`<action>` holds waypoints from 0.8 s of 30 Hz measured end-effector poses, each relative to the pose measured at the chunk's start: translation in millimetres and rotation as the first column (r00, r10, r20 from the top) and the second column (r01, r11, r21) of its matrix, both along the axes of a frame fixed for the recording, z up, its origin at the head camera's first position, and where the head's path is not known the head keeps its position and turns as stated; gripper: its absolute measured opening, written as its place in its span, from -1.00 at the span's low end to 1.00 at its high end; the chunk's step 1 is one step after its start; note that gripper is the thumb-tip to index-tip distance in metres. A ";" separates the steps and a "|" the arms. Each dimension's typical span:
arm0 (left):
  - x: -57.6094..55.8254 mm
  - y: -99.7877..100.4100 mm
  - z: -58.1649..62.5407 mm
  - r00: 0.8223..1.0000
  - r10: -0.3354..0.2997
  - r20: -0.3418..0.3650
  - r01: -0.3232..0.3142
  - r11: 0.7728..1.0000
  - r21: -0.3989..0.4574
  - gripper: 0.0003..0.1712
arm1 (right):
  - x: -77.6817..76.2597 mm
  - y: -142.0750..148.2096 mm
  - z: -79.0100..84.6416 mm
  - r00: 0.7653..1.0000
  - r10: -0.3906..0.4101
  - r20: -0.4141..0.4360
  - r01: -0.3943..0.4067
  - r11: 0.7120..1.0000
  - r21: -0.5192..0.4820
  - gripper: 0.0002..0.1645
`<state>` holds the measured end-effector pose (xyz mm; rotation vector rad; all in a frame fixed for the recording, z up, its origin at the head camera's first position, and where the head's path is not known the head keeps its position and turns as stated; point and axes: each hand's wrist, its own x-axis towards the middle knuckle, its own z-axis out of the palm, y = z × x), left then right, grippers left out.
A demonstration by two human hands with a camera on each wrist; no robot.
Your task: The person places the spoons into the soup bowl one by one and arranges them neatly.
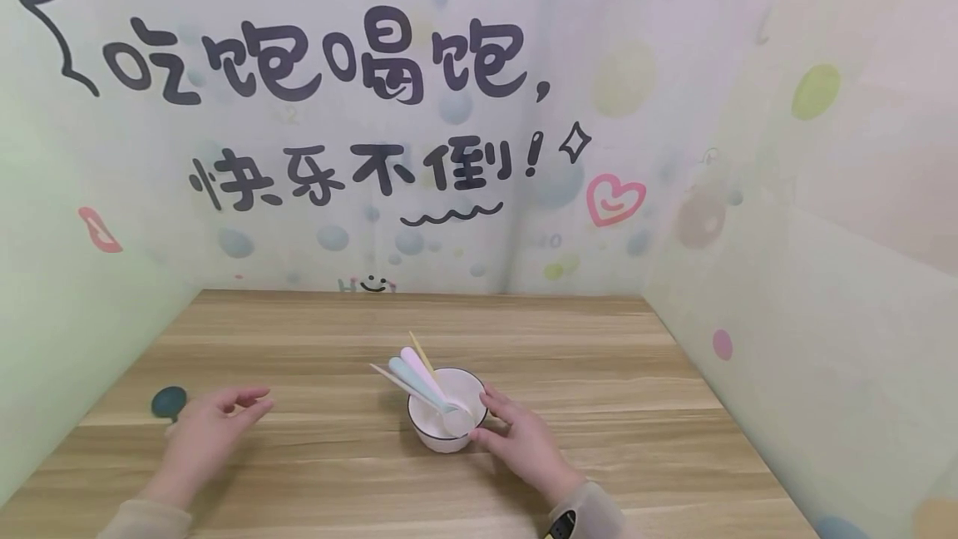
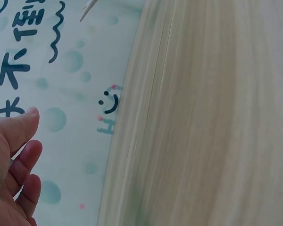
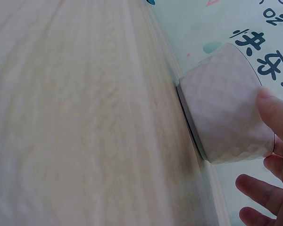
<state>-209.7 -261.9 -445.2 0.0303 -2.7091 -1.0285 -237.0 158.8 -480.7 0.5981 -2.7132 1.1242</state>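
A white bowl with a dark rim stands upright on the table. Leaning in it are a pink-handled utensil, a light blue spoon and two thin sticks like chopsticks, a yellowish stick and a pale stick. My right hand grips the bowl's right side at the rim; the right wrist view shows the thumb on the faceted wall. Well to the left, my left hand hovers with relaxed fingers and nothing in them. Beside it lies a dark teal spoon, its handle mostly hidden behind that hand.
The wood-grain table meets a printed back wall with large lettering. Pale side walls stand to the left and right. A dark watch sits on the right wrist.
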 end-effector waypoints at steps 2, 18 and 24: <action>1.3 -3.5 -0.9 1.000 0.013 0.011 -0.013 1.000 0.014 -0.40 | 0.0 0.0 0.3 1.000 -0.001 -0.006 0.001 1.000 0.009 -0.20; 4.6 -29.9 -6.6 0.978 0.190 0.091 -0.195 0.979 0.055 -0.36 | 0.1 -0.2 0.3 1.000 -0.001 -0.005 0.001 1.000 0.021 -0.23; 6.4 -39.9 -6.6 0.962 0.243 0.125 -0.251 0.966 0.059 -0.31 | 0.2 -0.5 1.0 1.000 -0.002 -0.001 0.002 1.000 0.011 -0.25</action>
